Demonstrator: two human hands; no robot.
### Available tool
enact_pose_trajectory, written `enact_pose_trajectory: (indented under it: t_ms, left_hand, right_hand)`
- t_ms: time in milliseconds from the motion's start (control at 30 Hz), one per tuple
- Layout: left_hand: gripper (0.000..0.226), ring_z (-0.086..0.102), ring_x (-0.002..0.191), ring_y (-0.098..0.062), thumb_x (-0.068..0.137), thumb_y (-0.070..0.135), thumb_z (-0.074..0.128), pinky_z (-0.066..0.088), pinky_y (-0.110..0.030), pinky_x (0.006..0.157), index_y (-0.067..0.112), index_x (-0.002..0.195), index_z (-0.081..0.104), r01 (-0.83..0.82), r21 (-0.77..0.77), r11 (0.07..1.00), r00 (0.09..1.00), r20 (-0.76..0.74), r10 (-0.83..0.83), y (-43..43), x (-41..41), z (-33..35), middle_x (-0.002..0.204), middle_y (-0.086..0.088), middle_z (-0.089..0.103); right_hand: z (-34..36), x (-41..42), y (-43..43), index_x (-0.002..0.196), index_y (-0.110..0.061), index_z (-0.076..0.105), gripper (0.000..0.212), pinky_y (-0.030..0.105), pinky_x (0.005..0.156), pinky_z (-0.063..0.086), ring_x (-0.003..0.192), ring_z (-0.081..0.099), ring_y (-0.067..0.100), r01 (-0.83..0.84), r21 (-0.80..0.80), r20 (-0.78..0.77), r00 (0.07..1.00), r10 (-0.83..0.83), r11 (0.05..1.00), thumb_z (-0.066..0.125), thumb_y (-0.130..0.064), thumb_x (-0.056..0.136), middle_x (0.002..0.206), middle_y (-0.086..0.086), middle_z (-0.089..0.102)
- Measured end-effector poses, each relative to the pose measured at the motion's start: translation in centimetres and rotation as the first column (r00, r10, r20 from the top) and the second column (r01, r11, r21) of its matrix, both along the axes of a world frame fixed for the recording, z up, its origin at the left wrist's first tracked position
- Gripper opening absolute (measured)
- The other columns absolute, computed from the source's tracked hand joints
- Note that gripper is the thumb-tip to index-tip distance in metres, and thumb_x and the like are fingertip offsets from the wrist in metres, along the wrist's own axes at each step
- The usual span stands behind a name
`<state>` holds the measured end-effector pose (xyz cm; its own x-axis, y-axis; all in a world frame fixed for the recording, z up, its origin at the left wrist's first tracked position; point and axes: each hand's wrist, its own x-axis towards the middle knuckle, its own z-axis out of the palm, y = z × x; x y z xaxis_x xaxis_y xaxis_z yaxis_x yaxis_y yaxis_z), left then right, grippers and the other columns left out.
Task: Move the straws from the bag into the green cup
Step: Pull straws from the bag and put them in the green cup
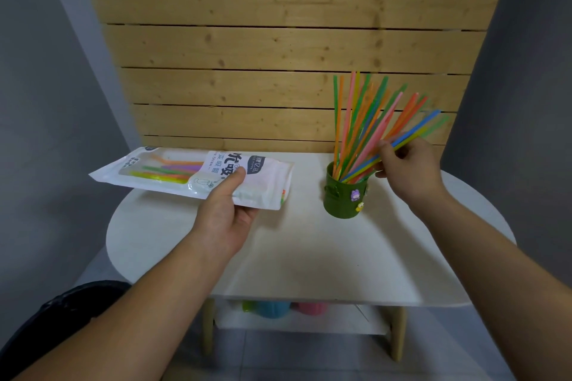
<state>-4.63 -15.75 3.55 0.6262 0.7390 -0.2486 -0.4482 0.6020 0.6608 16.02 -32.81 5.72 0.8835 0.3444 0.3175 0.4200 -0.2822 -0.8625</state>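
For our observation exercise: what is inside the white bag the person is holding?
Through the clear window of the bag, a few coloured straws show: orange, green, purple, yellow. The printed label and the left hand cover the rest, so the count is unknown.

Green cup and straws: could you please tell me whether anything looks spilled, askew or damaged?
Nothing is spilled or damaged. The straws in the green cup fan out, leaning right, some pinched by the right hand. A few lie in the bag the left hand holds.
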Motion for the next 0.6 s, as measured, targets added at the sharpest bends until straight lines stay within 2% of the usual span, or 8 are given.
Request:
enact_pose_trajectory:
  t_ms: [100,233,333,400,467,533,600]
  left_hand:
    - [0.032,0.078,0.084,-0.015,0.092,0.007,0.068,0.064,-0.035,0.068,0.014,0.123,0.064,0.000,0.007,1.000,1.000,-0.004,0.000,-0.1,0.0,0.0,0.098,-0.001,0.080]
    - [0.035,0.077,0.086,-0.015,0.092,0.008,0.069,0.064,-0.036,0.070,0.013,0.126,0.064,0.000,0.008,1.000,1.000,-0.011,0.001,-0.1,0.0,0.0,0.105,-0.003,0.079]
    - [0.036,0.077,0.089,-0.015,0.091,0.008,0.069,0.064,-0.035,0.069,0.014,0.127,0.063,0.003,0.005,1.000,1.000,-0.005,-0.003,-0.1,0.0,0.1,0.108,-0.003,0.079]
    - [0.036,0.077,0.089,-0.015,0.091,0.008,0.069,0.064,-0.034,0.067,0.014,0.127,0.063,0.007,0.005,1.000,1.000,0.000,-0.007,-0.2,0.1,0.2,0.108,-0.003,0.079]
    - [0.036,0.077,0.089,-0.016,0.091,0.008,0.069,0.064,-0.034,0.066,0.015,0.126,0.063,0.004,0.001,1.000,1.000,0.008,-0.004,-0.3,0.2,0.2,0.109,-0.003,0.078]
    - [0.036,0.077,0.090,-0.016,0.091,0.008,0.069,0.064,-0.034,0.066,0.016,0.126,0.062,0.007,0.004,1.000,1.000,0.017,-0.007,-0.5,0.3,0.3,0.109,-0.003,0.079]
    - [0.035,0.077,0.091,-0.015,0.091,0.009,0.069,0.064,-0.036,0.070,0.017,0.125,0.062,0.017,0.026,1.000,1.000,0.017,-0.017,-0.7,0.4,0.3,0.108,-0.002,0.079]
  right_hand:
    - [0.0,0.3,-0.2,0.095,-0.002,0.068,0.027,0.044,0.069,0.061,0.064,0.070,0.019,0.026,0.009,-0.003,1.000,-0.026,1.000,0.055,-0.025,0.098,0.076,0.013,0.071]
    - [0.0,-0.2,-0.7,0.100,-0.005,0.068,0.021,0.025,0.057,0.060,0.064,0.068,0.014,-0.038,0.050,-0.033,0.999,0.040,0.998,0.062,-0.024,0.096,0.080,0.011,0.068]
    - [-0.3,-0.9,-1.4,0.083,-0.013,0.060,0.015,0.029,0.059,0.059,0.065,0.066,0.019,-0.080,0.055,-0.059,0.995,0.083,0.995,0.071,-0.022,0.090,0.072,0.003,0.059]
    - [-0.6,-1.2,-2.0,0.084,-0.012,0.059,0.021,0.031,0.058,0.058,0.065,0.066,0.023,-0.087,0.016,-0.081,0.993,0.088,0.996,0.075,-0.025,0.086,0.071,0.003,0.056]
    - [-0.8,-1.5,-2.5,0.091,-0.005,0.059,0.034,0.037,0.059,0.059,0.068,0.067,0.028,-0.073,-0.045,-0.166,0.984,0.064,0.996,0.079,-0.031,0.081,0.075,0.007,0.056]
    - [-0.8,-2.1,-3.1,0.088,-0.004,0.057,0.041,0.042,0.063,0.062,0.070,0.068,0.031,-0.079,-0.144,-0.304,0.952,0.032,0.986,0.080,-0.036,0.079,0.077,0.013,0.060]
    - [-0.8,-3.4,-3.4,0.086,-0.002,0.059,0.045,0.043,0.066,0.063,0.066,0.068,0.029,-0.159,-0.240,-0.440,0.897,0.039,0.958,0.077,-0.043,0.081,0.078,0.017,0.067]
